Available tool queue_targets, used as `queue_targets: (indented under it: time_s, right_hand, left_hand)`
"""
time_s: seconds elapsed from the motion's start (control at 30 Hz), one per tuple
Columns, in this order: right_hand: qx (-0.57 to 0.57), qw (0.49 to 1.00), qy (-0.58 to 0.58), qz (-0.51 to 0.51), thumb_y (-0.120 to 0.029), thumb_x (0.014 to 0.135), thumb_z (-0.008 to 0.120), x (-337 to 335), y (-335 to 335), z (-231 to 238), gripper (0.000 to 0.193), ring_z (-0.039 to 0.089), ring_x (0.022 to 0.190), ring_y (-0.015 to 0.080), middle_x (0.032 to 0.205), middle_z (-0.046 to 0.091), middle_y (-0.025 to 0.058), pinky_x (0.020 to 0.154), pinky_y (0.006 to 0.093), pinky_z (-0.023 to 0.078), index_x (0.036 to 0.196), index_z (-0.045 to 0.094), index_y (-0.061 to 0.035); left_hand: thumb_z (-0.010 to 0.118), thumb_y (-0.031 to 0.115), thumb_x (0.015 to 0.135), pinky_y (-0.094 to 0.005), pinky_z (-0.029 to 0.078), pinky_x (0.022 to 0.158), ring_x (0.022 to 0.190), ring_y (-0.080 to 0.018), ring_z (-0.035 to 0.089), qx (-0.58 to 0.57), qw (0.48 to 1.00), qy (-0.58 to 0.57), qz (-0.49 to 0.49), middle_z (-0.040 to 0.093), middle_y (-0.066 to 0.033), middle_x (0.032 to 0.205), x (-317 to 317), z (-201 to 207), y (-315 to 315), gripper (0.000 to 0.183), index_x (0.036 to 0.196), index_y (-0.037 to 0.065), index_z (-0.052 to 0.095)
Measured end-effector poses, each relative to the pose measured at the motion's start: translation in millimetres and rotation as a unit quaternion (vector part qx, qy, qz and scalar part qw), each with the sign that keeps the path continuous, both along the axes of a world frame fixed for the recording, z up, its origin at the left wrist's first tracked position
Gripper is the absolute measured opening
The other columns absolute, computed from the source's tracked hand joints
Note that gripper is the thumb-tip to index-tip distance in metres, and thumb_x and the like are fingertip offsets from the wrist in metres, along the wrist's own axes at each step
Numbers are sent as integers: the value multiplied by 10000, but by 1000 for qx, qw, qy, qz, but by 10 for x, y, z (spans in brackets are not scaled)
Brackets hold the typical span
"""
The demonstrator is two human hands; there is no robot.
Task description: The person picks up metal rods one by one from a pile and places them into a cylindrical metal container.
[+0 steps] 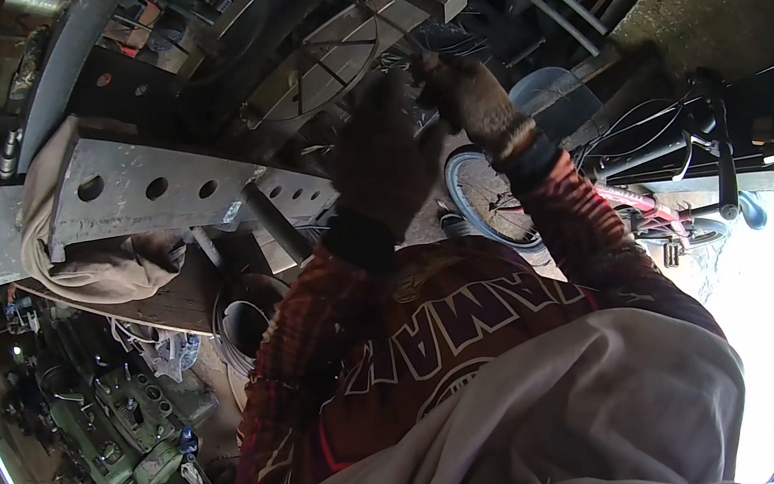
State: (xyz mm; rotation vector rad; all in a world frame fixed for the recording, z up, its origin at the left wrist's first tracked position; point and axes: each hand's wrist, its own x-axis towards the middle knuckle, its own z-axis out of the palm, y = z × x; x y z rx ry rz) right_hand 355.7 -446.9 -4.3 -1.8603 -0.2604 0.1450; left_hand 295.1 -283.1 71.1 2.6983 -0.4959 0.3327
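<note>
Brown work gloves cover both my hands, raised at the upper middle of the head view. My right hand (475, 104) is closed, its fingertips at the lower end of a thin dark metal rod (391, 26). Just left of it is my left hand (383, 151), in deep shadow, so how its fingers lie is hard to see. Beyond the left hand stands a curved metal frame with spoke-like bars (329, 67). Whether the rod is joined to that frame, I cannot tell.
A steel beam with round holes (170, 180) lies at the left, a beige cloth (103, 272) draped over its end. Green machinery (126, 415) stands at the lower left. A bicycle wheel (492, 200) and a red bicycle frame (639, 202) are at the right.
</note>
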Motion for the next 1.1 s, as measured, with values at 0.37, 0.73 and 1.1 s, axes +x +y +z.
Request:
queue_targets:
  time_s: [0.37, 0.73, 1.1]
  right_hand:
    - [-219, 926, -308, -9, -74, 859, 618, 123, -61, -373, 329, 677, 1017, 362, 1057, 684, 191, 876, 425, 544, 1185, 640, -34]
    - [-213, 946, -244, 22, -196, 788, 764, 197, -59, -506, 468, 642, 1032, 387, 1085, 668, 194, 921, 464, 518, 1197, 600, -38]
    - [513, 834, 195, 59, -639, 1008, 444, 627, 502, -182, 693, 688, 956, 306, 1110, 671, 141, 854, 472, 562, 1266, 571, -8]
  left_hand:
    - [646, 244, 956, -524, 546, 766, 947, -369, 695, 18, 992, 123, 4, 685, -163, 1018, 25, -507, -152, 545, 1438, 94, 441]
    - [565, 220, 980, -459, 567, 604, 736, -292, 709, 136, 986, 99, -10, 688, -106, 830, 71, -515, -59, 409, 1371, 110, 517]
    - [583, 191, 928, -428, 555, 575, 698, -240, 705, 161, 982, -42, -90, 679, -43, 775, 151, -393, 240, 427, 1349, 127, 564]
